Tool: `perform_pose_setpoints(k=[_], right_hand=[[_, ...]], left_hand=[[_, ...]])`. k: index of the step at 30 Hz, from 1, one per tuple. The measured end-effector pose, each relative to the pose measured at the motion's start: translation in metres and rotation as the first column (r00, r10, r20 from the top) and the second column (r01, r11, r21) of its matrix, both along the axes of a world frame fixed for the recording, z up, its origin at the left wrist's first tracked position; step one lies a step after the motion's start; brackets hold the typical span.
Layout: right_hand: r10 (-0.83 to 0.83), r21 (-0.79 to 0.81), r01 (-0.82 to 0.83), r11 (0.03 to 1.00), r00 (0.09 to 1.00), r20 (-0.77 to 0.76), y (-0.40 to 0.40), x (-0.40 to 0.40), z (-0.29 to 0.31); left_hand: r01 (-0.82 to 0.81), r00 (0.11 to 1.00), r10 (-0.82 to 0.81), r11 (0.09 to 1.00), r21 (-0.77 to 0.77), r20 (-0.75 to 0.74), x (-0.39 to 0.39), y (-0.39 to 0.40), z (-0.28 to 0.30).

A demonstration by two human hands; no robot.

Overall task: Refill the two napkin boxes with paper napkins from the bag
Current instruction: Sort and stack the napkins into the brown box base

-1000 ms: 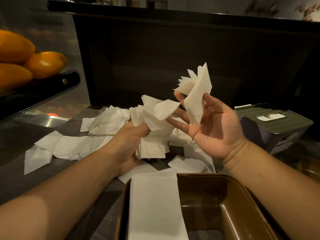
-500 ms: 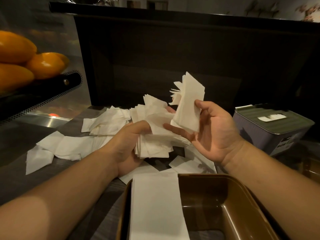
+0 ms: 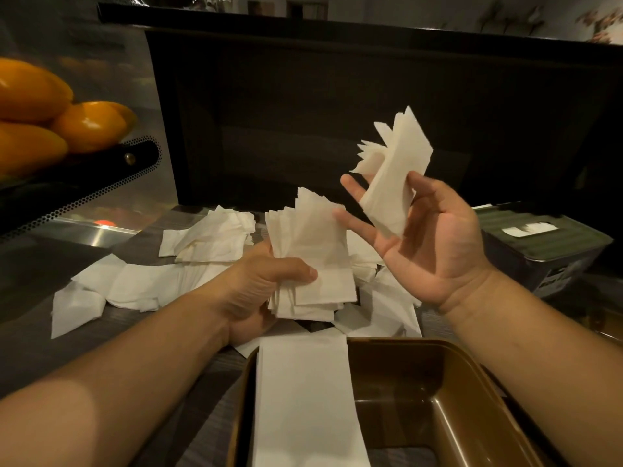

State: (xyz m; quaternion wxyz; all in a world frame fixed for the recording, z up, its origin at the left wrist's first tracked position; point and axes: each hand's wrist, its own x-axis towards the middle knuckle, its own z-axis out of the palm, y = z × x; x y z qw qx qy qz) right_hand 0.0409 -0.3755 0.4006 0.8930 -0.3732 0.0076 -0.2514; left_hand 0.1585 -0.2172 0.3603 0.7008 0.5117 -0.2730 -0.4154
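The left hand point(image 3: 266, 284) grips a thick stack of folded napkins point(image 3: 312, 254), thumb pressed across the front sheet and the other fingers curled behind, so the stack stands nearly upright above the counter point(image 3: 40, 274). Just to its right and slightly higher, the right hand point(image 3: 435, 244) is raised palm-up; its thumb and fingers pinch a smaller bunch of napkins point(image 3: 392, 176) whose loose corners fan out upward, while the two lower fingers are stretched toward the left hand's stack, their tips near its top edge. Behind and below both hands loose napkins point(image 3: 202, 244) lie scattered across the counter, spreading away to the left. Directly below the hands sits an open brown napkin box point(image 3: 438, 399), with a flat pile of napkins point(image 3: 303, 399) filling its left half. Right of the right hand stands a closed grey napkin box point(image 3: 539, 244), a napkin showing in its lid slot. Far left, oranges point(image 3: 87, 124) rest on a dark perforated tray point(image 3: 101, 176).
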Motion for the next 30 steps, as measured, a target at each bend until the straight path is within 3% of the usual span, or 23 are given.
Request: perform_pose_setpoints(k=[6, 10, 12, 16, 19, 23, 27, 30], right_hand=[[0.000, -0.020, 0.000, 1.000, 1.000, -0.031, -0.001, 0.001, -0.004], [0.111, -0.218, -0.134, 0.967, 0.987, -0.114, -0.002, -0.003, -0.004], [0.141, -0.373, -0.225, 0.900, 0.961, -0.240, -0.002, -0.002, -0.005], [-0.118, -0.542, -0.189, 0.819, 0.869, -0.481, -0.003, 0.011, -0.014], [-0.159, -0.534, -0.210, 0.819, 0.811, -0.563, -0.002, 0.015, -0.019], [-0.160, -0.564, -0.189, 0.804, 0.844, -0.512, -0.004, 0.011, -0.014], [0.098, -0.457, -0.232, 0.858, 0.949, -0.299, -0.003, 0.000, -0.002], [0.111, -0.447, -0.239, 0.862, 0.950, -0.293, 0.001, 0.002, -0.005]], left_hand=[[-0.061, 0.990, 0.062, 0.998, 0.014, -0.124, -0.001, -0.002, 0.001], [-0.178, 0.968, 0.175, 0.984, -0.003, -0.179, 0.004, -0.003, 0.001], [-0.171, 0.968, 0.163, 0.985, -0.025, -0.193, 0.003, -0.004, 0.001], [-0.141, 0.985, 0.135, 0.989, -0.043, -0.110, 0.001, -0.004, 0.001], [-0.147, 0.987, 0.144, 0.989, -0.034, -0.071, 0.000, -0.003, 0.000], [-0.184, 0.981, 0.183, 0.983, -0.002, -0.066, 0.001, -0.004, 0.001], [-0.239, 0.966, 0.241, 0.970, 0.031, -0.091, 0.000, -0.006, 0.001], [-0.225, 0.968, 0.224, 0.974, 0.003, -0.111, -0.001, -0.006, 0.001]])
